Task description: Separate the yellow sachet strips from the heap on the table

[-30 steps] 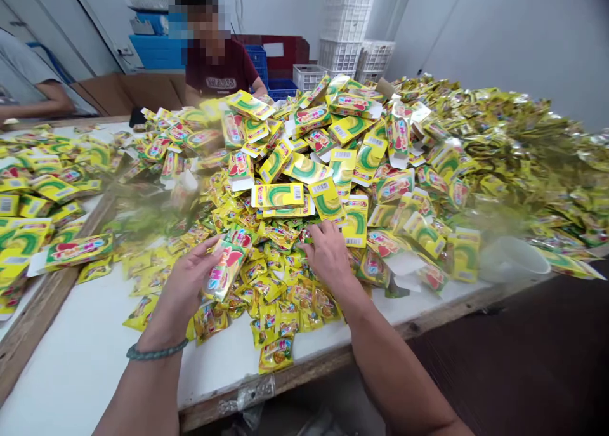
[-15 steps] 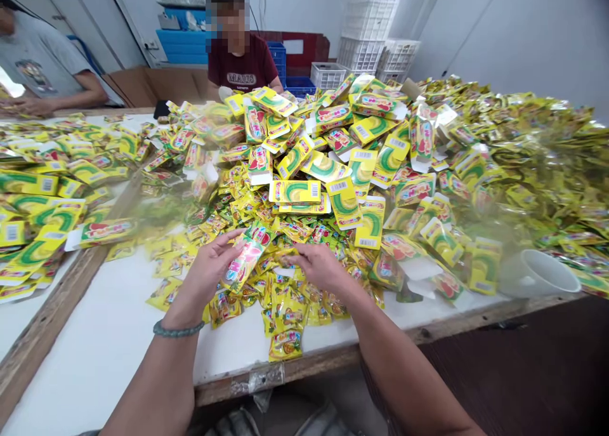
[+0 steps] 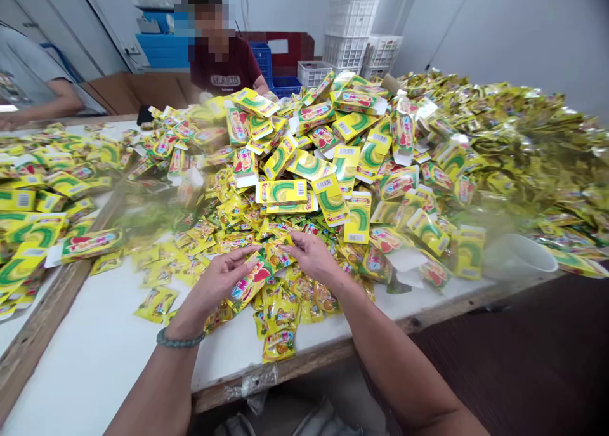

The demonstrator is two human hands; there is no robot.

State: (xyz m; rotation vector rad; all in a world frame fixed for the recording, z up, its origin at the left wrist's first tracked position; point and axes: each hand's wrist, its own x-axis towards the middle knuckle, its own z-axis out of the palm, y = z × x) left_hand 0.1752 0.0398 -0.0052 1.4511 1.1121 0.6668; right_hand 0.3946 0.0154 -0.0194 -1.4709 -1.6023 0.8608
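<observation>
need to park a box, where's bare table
Widest bare patch: white tabletop at lower left, between the wooden strip, the front edge and the loose sachets by the left hand, which holds a pack. A narrow strip lies left of the white bowl. Middle and right are heaped.

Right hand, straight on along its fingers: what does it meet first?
Likely the small yellow sachet by the right hand, then the flat pack in the left hand; depth is unclear.

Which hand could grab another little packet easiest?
Probably the right hand: its fingers touch the small packets, while the left hand is full with a carton.
</observation>
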